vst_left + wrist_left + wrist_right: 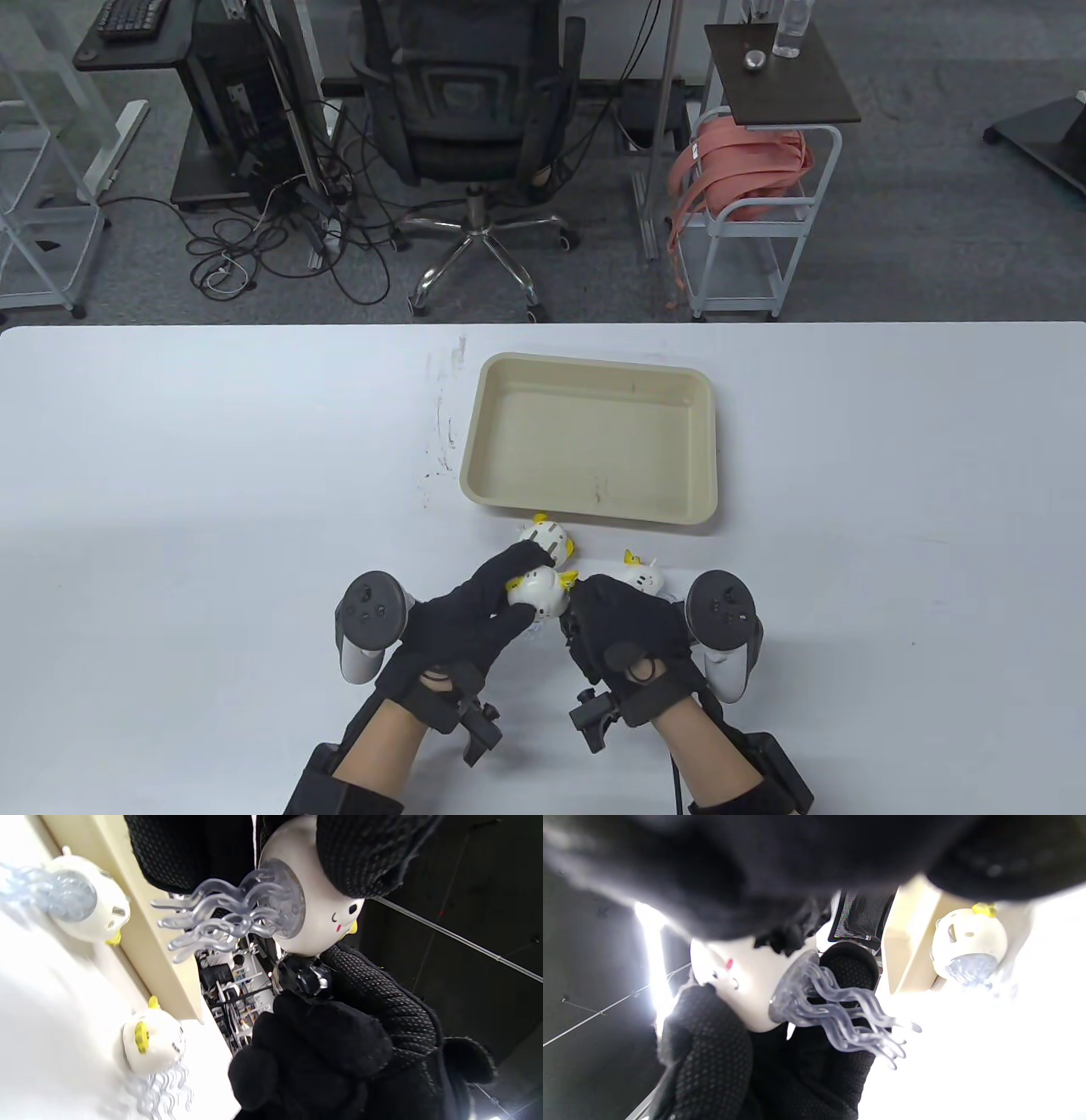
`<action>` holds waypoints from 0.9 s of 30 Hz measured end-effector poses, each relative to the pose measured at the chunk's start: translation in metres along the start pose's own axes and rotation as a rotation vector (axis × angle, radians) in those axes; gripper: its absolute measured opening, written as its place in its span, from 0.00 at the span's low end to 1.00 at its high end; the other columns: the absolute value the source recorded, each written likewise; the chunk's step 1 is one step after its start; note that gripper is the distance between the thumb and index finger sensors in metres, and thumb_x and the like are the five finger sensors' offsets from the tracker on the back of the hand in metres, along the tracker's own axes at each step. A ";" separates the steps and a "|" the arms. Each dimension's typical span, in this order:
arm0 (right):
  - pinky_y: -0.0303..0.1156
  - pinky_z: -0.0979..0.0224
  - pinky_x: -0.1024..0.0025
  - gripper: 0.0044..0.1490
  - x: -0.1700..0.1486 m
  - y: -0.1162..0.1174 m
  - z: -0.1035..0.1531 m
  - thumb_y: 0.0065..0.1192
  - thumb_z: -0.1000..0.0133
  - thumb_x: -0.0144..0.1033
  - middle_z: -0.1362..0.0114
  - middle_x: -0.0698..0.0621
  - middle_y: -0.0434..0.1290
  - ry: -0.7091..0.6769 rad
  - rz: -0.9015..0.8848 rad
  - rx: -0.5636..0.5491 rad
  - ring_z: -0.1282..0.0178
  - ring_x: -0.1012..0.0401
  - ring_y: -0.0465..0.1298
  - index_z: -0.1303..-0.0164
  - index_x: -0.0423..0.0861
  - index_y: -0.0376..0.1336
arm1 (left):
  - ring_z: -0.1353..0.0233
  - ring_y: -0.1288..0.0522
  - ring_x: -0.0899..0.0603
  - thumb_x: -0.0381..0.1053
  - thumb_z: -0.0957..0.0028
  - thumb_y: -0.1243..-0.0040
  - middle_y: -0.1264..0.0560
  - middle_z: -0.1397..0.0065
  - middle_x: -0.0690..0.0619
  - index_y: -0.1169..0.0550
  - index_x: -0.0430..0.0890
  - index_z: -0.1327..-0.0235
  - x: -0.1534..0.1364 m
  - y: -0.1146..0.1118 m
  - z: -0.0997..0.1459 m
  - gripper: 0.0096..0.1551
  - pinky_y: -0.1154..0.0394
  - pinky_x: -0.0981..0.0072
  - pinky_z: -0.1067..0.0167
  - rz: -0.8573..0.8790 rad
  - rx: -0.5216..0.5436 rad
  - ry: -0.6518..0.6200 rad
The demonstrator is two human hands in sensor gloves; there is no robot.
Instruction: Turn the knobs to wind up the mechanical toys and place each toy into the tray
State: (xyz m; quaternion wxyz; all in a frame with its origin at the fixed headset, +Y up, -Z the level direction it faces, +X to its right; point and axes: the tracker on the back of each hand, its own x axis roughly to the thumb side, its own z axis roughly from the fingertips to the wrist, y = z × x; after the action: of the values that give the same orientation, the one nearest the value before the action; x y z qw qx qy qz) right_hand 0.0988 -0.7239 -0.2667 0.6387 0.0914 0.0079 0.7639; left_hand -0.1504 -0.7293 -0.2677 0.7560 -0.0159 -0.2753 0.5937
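Note:
Three white jellyfish toys with yellow knobs and clear tentacles lie just in front of the beige tray (pixel 509 373). My left hand (pixel 479 607) grips the middle toy (pixel 541 596) off the table, fingers over its top and thumb beneath. My right hand (pixel 624 632) is curled against that toy's right side, where a yellow knob (pixel 568 579) pokes out; the pinch itself is hidden. In the left wrist view the held toy (pixel 318 921) shows its face and tentacles (pixel 220 921). A second toy (pixel 547 537) lies by the tray's front edge, a third toy (pixel 640 577) beside my right hand.
The tray holds nothing. The table's far edge runs behind it, with an office chair (pixel 471 102) and a white cart (pixel 751 221) on the floor beyond. Dark scuff marks (pixel 441 433) streak the table left of the tray.

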 end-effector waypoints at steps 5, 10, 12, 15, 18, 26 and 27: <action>0.81 0.66 0.57 0.28 0.003 0.002 0.001 0.60 0.44 0.42 0.78 0.53 0.85 -0.058 0.060 -0.043 0.84 0.62 0.82 0.69 0.28 0.75 | 0.32 0.17 0.40 0.54 0.48 0.37 0.30 0.19 0.52 0.34 0.59 0.22 -0.001 0.001 0.001 0.38 0.24 0.47 0.33 0.011 0.039 0.033; 0.75 0.49 0.46 0.37 0.005 0.000 0.001 0.62 0.44 0.48 0.55 0.39 0.84 -0.097 0.087 -0.100 0.63 0.50 0.82 0.46 0.27 0.70 | 0.36 0.14 0.41 0.55 0.48 0.38 0.28 0.21 0.47 0.34 0.55 0.21 -0.002 0.003 0.002 0.38 0.22 0.49 0.35 0.011 0.078 0.063; 0.71 0.42 0.40 0.47 0.004 0.001 0.002 0.63 0.45 0.54 0.41 0.32 0.79 -0.094 0.105 -0.074 0.51 0.44 0.80 0.35 0.26 0.64 | 0.37 0.14 0.41 0.55 0.48 0.38 0.27 0.22 0.47 0.34 0.54 0.21 -0.004 0.003 0.003 0.38 0.21 0.50 0.37 -0.001 0.090 0.077; 0.64 0.35 0.35 0.59 0.002 0.010 0.001 0.63 0.45 0.63 0.26 0.25 0.67 -0.070 0.155 0.043 0.37 0.37 0.73 0.23 0.26 0.54 | 0.38 0.13 0.41 0.55 0.48 0.38 0.27 0.23 0.46 0.34 0.53 0.21 -0.005 0.000 0.002 0.38 0.21 0.50 0.38 -0.006 0.075 0.085; 0.62 0.35 0.33 0.58 0.004 0.017 0.001 0.66 0.45 0.59 0.27 0.25 0.67 -0.080 0.112 0.069 0.36 0.35 0.72 0.22 0.27 0.53 | 0.38 0.13 0.41 0.55 0.47 0.39 0.27 0.22 0.45 0.34 0.52 0.21 -0.003 -0.004 0.001 0.38 0.20 0.51 0.38 -0.019 0.066 0.087; 0.62 0.35 0.33 0.51 0.004 0.015 0.001 0.69 0.46 0.50 0.31 0.30 0.73 -0.082 0.075 0.047 0.39 0.37 0.73 0.27 0.26 0.57 | 0.37 0.14 0.42 0.55 0.45 0.44 0.31 0.21 0.42 0.37 0.50 0.19 -0.007 -0.008 0.001 0.39 0.22 0.50 0.37 0.013 0.029 0.094; 0.62 0.34 0.34 0.50 0.004 0.015 0.001 0.69 0.46 0.49 0.31 0.30 0.73 -0.085 0.077 0.047 0.39 0.37 0.73 0.28 0.26 0.58 | 0.38 0.14 0.43 0.55 0.45 0.44 0.31 0.21 0.42 0.38 0.50 0.19 -0.007 -0.008 0.001 0.39 0.22 0.50 0.37 0.011 0.031 0.093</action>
State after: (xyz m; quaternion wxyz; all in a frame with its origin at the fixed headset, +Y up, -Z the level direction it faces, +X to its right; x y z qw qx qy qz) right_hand 0.0834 -0.7227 -0.2633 0.6061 0.1389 -0.0049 0.7831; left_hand -0.1448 -0.7378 -0.2673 0.7648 -0.0333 -0.2305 0.6006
